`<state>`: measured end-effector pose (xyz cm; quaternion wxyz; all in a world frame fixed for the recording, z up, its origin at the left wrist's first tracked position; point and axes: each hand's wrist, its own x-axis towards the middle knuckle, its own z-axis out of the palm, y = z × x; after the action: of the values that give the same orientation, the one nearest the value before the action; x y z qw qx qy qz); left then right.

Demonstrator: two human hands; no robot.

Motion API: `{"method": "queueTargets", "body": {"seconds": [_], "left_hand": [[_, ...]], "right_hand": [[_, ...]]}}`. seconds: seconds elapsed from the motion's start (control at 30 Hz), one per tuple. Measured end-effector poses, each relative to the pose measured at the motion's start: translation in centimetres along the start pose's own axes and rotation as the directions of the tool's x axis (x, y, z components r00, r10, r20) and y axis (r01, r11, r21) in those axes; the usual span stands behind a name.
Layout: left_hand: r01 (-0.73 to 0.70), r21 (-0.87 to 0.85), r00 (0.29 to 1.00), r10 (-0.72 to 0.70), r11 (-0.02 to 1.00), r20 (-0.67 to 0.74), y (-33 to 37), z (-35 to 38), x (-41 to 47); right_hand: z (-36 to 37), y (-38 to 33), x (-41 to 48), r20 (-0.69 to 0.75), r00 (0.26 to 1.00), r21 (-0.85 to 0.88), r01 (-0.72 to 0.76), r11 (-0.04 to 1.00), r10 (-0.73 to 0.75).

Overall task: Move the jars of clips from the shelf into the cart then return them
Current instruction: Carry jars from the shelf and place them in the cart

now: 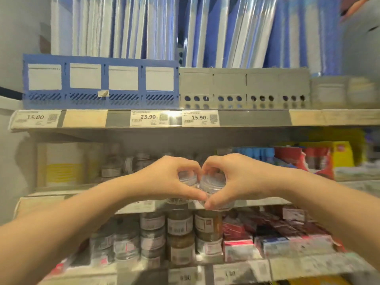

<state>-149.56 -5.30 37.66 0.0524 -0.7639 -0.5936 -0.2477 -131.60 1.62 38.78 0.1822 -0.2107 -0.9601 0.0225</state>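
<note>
**A jar in each hand**

My left hand [162,179] curls round the left jar [186,177] and my right hand [244,177] grips the right jar [212,183]. The jars touch, held before the middle shelf [257,201], with both forearms stretched forward.

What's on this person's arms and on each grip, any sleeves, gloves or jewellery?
Nothing worn is visible. The left grip and right grip show no glove, ring or marking. The left forearm and right forearm carry no sleeve, watch or band up to the frame's edge; anything higher up is out of view.
</note>
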Motion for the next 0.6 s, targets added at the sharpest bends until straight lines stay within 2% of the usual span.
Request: {"method": "queueTargets", "body": {"seconds": [0.1,0.2,0.33,0.43,0.6], "left_hand": [[-0.1,-0.008,0.995,0.1,0.995,0.023,5.6,2.5,-1.5],[-0.171,-0.103,0.983,0.177,0.98,0.051,11.9,5.4,-2.6],[-0.29,-0.199,0.934,0.322,0.936,0.154,20.6,9.5,-3.7],[-0.435,-0.21,0.845,0.477,0.876,0.242,27.1,13.0,-3.7],[-0.648,-0.309,0.628,0.718,0.696,0.3,39.1,20.0,-2.3]], "right_hand": [[-0.4,-0.2,-7.0,-0.021,0.997,-0.027,-0.074,0.997,0.073],[-1.2,-0.1,-14.8,-0.027,0.985,-0.036,-0.17,0.985,0.169],[-2.6,-0.7,-26.1,0.017,0.945,-0.021,-0.328,0.945,0.328],[-3.7,-1.0,-34.7,0.043,0.887,-0.025,-0.46,0.888,0.461],[-5.5,-0.7,-48.6,0.003,0.723,-0.05,-0.689,0.723,0.69]]}}
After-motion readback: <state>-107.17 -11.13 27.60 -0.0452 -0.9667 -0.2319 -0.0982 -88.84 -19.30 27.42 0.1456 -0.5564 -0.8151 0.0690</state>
